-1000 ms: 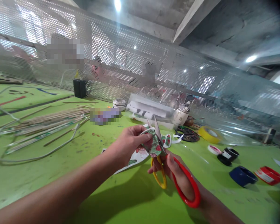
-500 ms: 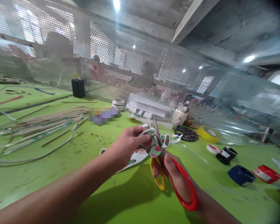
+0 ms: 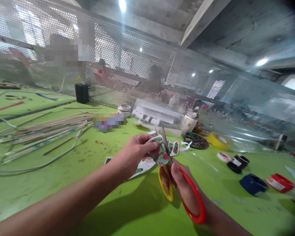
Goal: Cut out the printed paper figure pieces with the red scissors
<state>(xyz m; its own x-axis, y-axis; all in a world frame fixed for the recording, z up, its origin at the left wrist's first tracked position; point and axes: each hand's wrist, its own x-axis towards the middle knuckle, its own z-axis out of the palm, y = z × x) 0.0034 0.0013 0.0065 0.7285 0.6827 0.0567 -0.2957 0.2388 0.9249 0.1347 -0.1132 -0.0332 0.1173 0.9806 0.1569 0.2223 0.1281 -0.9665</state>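
Observation:
My left hand [image 3: 140, 149] pinches a small printed paper cutout [image 3: 160, 154] with a green and red pattern, thumb on top. My right hand [image 3: 180, 178] holds a pair of scissors [image 3: 196, 200] with one red and one yellow handle loop. Their blades are parted and point away from me, with the cutout's right edge at them. Beneath my hands lies a larger printed sheet [image 3: 145, 166], partly hidden. Another printed piece [image 3: 173, 148] and a curled white paper strip [image 3: 186, 146] lie just beyond the blades.
Thin wooden sticks [image 3: 51, 127] and a white cable [image 3: 64, 164] spread over the green table [image 3: 22, 193] on the left. At right are yellow tape [image 3: 218, 141], a blue ring-shaped item [image 3: 253, 184] and a red one [image 3: 280, 182]. Behind stand a perforated screen [image 3: 127, 62] and a whitish jar [image 3: 189, 122].
The red handle loop has shifted slightly left and down, nearer the yellow one. My left hand and the cutout stay almost in place.

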